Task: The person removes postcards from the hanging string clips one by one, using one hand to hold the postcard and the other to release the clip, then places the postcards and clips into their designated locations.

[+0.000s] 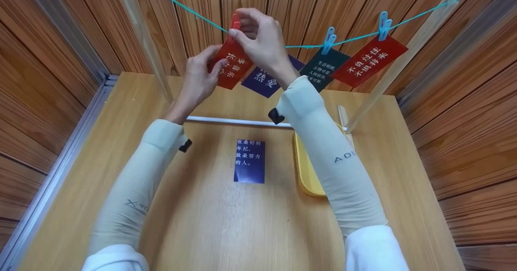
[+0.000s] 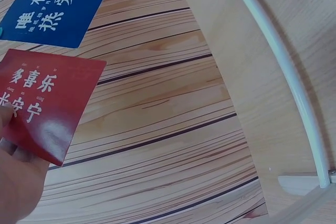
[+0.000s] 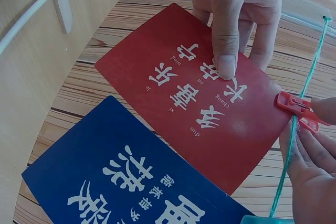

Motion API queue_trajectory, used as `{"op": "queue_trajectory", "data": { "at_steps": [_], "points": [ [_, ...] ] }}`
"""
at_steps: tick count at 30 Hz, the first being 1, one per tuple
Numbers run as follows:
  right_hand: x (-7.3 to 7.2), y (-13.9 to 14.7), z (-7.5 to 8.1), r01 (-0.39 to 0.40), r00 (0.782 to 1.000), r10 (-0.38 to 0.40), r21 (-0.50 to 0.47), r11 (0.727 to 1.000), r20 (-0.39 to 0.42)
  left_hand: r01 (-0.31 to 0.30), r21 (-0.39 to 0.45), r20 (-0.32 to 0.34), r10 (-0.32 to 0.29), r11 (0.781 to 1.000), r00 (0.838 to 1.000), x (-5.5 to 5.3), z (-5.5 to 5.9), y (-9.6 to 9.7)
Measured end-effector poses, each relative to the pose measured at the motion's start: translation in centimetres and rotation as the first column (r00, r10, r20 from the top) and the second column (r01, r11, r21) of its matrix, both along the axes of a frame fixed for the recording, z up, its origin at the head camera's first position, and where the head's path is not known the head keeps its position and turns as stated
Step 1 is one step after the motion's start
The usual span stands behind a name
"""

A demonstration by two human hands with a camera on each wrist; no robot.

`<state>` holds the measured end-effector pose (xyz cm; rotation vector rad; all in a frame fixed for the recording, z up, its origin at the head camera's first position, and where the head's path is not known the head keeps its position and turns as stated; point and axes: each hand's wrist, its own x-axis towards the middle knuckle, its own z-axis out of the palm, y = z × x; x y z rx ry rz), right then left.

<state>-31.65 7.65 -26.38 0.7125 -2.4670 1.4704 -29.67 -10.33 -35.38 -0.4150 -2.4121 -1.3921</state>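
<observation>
My left hand [image 1: 198,76] pinches the side of a red card [image 1: 233,70] with white lettering, its thumb across the printed face. At the card's top edge, my right hand [image 1: 264,38] squeezes a small red clothespin [image 3: 296,106] between thumb and fingers. In the right wrist view the clothespin sits on the teal string [image 3: 313,72], its tip at the card's edge. A blue card [image 3: 121,166] hangs right beside the red one, partly behind my right hand in the head view. Farther right, a dark green card [image 1: 323,70] and another red card [image 1: 369,63] hang from blue clothespins [image 1: 329,40].
Two wooden posts [image 1: 404,61] hold the string, with a white rod [image 1: 238,121] low between them. One blue card [image 1: 249,162] lies on the table [image 1: 210,222]. A yellow tray [image 1: 301,172] stands partly under my right forearm. Wood-patterned walls [image 1: 464,121] enclose the table.
</observation>
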Motion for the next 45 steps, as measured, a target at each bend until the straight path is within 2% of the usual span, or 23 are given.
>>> {"op": "queue_trajectory", "data": {
  "at_steps": [5, 16, 23, 33, 45],
  "points": [
    [-0.03, 0.16, -0.24, -0.024, 1.0, 0.024, -0.022, 0.999, -0.007, 0.012, 0.006, -0.023, -0.011, 1.0, 1.0, 0.08, -0.12, 0.04],
    [0.03, 0.06, -0.4, -0.058, 0.998, 0.058, -0.022, 0.998, 0.0, 0.021, 0.041, -0.012, -0.021, 0.999, 1.0, 0.09, -0.98, -0.37],
    [0.28, -0.16, -0.35, -0.038, 0.999, 0.038, -0.02, 0.999, -0.026, 0.023, 0.058, 0.011, -0.024, 0.998, 1.0, 0.17, -0.87, -0.33],
    [0.35, -0.41, 0.22, -0.023, 0.998, 0.019, -0.064, 0.998, -0.059, 0.03, 0.052, -0.012, -0.029, 0.998, 0.999, 0.08, -0.58, -0.32],
    [0.19, 0.13, 0.38, -0.081, 0.991, 0.069, -0.105, 0.991, -0.114, 0.039, 0.049, -0.015, -0.038, 0.998, 0.999, 0.06, -0.91, -0.29]
  ]
}}
